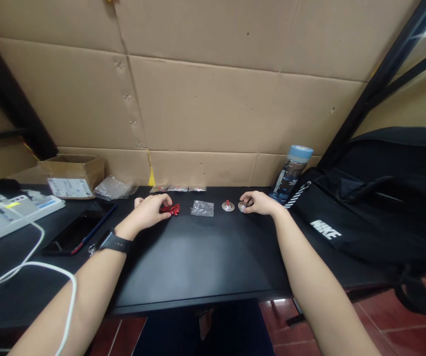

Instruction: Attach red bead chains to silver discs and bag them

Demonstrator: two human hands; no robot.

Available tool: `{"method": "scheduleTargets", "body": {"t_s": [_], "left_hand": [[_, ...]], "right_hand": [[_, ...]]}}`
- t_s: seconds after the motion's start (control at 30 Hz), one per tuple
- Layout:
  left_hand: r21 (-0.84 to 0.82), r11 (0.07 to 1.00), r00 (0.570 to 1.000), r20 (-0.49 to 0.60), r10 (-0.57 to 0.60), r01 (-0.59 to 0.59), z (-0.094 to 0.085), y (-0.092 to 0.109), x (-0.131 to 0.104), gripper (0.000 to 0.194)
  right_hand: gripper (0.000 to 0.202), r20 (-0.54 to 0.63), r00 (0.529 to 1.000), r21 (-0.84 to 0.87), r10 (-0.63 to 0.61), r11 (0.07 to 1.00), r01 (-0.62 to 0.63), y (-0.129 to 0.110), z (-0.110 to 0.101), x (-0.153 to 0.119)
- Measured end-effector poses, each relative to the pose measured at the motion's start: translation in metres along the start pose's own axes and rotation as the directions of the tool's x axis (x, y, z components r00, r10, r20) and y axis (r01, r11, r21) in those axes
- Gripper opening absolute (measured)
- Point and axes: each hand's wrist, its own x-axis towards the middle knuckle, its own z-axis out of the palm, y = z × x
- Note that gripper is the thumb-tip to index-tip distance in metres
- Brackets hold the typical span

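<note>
At the left, my left hand point(150, 210) curves over a small heap of red plastic or cord pieces point(170, 210), which look like little hooks. Its thumb and index finger stay apart at the edge of the heap. My right hand point(259, 203) has its fingertips closed on the side of a round, shiny disc point(241, 206), possibly a clear suction cup. Beside that lies a similar disc point(228, 206) with a red piece on top. A crinkled clear plastic bag point(202, 208) rests flat between the two hands.
Small packets point(178, 188) line the cardboard wall point(205, 109). Left are a phone point(81, 227), power strip point(16, 217), cardboard box point(73, 170) and a white cable point(49, 263) crossing my forearm. Right stand a water bottle point(290, 173) and black bag point(376, 207).
</note>
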Motion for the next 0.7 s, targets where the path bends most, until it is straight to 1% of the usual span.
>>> {"method": "scheduleTargets", "body": {"t_s": [0.07,0.13,0.2,0.27,0.37,0.43,0.53,0.6,0.7], "left_hand": [[0.024,1.000,1.000,0.023,-0.020,0.019,-0.001,-0.004,-0.001,0.035],[0.068,0.996,0.995,0.078,-0.061,0.056,-0.003,-0.007,-0.002,0.036],[0.119,0.989,0.985,0.137,-0.107,0.091,-0.005,-0.011,-0.003,0.031],[0.159,0.981,0.974,0.176,-0.141,0.114,-0.006,-0.013,-0.004,0.023],[0.198,0.973,0.968,0.192,-0.161,0.122,-0.007,-0.016,-0.006,0.016],[0.204,0.971,0.975,0.155,-0.158,0.125,-0.008,-0.018,-0.006,0.015],[0.149,0.981,0.991,0.038,-0.130,0.123,-0.010,-0.014,-0.006,0.019],[0.072,0.994,0.996,-0.028,-0.086,0.087,-0.013,-0.005,-0.007,0.020],[-0.026,1.000,0.992,-0.126,-0.002,-0.002,-0.016,0.014,-0.009,0.021]], "right_hand": [[0.045,0.003,1.000,0.005,0.001,1.000,-0.001,-0.001,-0.001,0.000],[0.044,0.004,1.000,0.006,0.000,1.000,0.000,-0.001,-0.001,0.000],[0.043,0.002,1.000,0.003,-0.003,1.000,0.003,-0.001,-0.001,-0.001],[0.043,0.000,1.000,0.003,0.000,1.000,0.000,-0.002,-0.001,-0.001],[0.043,-0.001,1.000,0.003,0.000,1.000,0.000,-0.002,-0.002,-0.002],[0.043,-0.005,1.000,0.002,-0.006,1.000,0.006,-0.004,-0.003,-0.003],[0.042,-0.033,0.999,-0.006,-0.005,1.000,0.005,-0.007,-0.005,-0.005],[0.039,-0.075,0.997,-0.021,-0.009,1.000,0.008,-0.011,-0.006,-0.007],[0.037,-0.165,0.986,-0.024,-0.038,0.999,0.035,-0.021,-0.007,-0.009]]}}
